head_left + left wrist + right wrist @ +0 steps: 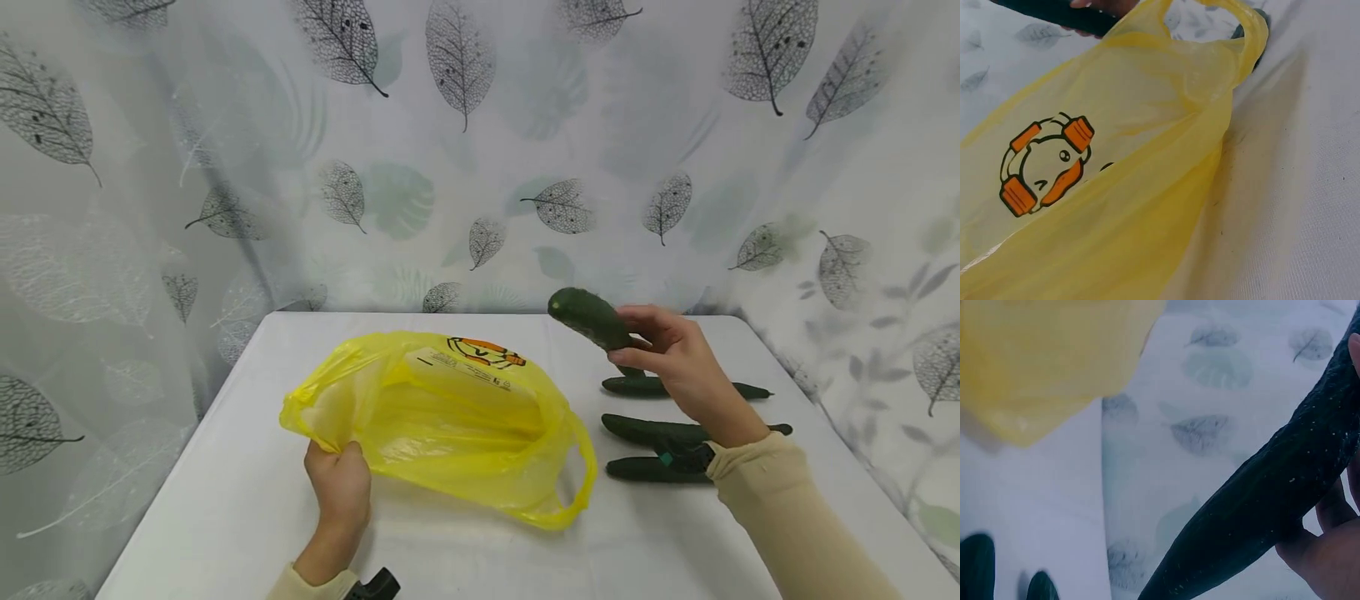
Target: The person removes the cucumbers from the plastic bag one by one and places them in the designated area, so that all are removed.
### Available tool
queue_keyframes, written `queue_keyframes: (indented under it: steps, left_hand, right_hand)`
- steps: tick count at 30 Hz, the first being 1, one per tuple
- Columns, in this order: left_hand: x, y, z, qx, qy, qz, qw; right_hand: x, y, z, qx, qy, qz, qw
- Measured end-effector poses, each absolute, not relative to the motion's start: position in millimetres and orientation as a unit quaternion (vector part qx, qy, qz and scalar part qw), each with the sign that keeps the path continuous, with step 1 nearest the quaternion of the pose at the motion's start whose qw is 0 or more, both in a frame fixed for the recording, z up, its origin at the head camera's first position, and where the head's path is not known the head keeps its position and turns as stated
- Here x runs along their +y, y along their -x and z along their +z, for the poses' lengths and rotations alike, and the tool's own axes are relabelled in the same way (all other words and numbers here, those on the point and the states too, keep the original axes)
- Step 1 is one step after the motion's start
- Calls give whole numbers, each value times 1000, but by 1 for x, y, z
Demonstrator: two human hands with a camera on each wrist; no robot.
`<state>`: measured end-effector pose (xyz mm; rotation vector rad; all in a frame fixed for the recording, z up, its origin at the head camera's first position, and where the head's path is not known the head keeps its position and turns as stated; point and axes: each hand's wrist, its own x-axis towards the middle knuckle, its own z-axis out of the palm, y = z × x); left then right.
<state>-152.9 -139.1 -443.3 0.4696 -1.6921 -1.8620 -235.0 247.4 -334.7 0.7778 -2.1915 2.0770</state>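
Observation:
My left hand (341, 483) grips the near left rim of a yellow plastic bag (457, 467), whose mouth gapes toward me. A cartoon print with orange patches shows on the bag in the left wrist view. Raised above the table at the right, my right hand (675, 354) holds a dark green cucumber (588, 317), thumb on the near side and fingers on the far side. In the right wrist view that cucumber (1260, 500) runs diagonally past the fingers. The inside of the bag shows only yellow film. My left fingers are partly hidden behind the bag's edge.
Beneath my right arm lie more cucumbers in rows: one at the back (637, 386), one in the middle (645, 431) and one in front (645, 469). They rest on a white table (225, 500). A leaf-patterned curtain (420, 192) hangs behind it and along the sides.

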Motion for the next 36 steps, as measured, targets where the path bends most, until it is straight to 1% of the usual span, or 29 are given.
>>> queue_keyframes:
  steps: [3,7,11,14,23,36]
  left_hand:
    - [-139,152,-443,-637,-181,-694,282]
    - [-139,151,-444,-638,-179,-695,280]
    - [-139,149,-444,-638,-176,-694,284]
    - [-138,148,-444,-639,-177,-693,285]
    - [-137,148,-446,-645,-175,-692,274]
    - [-139,148,-449,-647,-180,-688,276]
  right_hand:
    - [259,235,-343,-764,-231,602,25]
    - [274,236,-356,-840,-223,492,55]
    - [291,238,-373,-879,-229,409,84]
    - [305,238,-387,-897,-225,368,93]
    - [344,242,-420,-922,-205,319,72]
    - [372,245,-436,-936,-195,290,42]
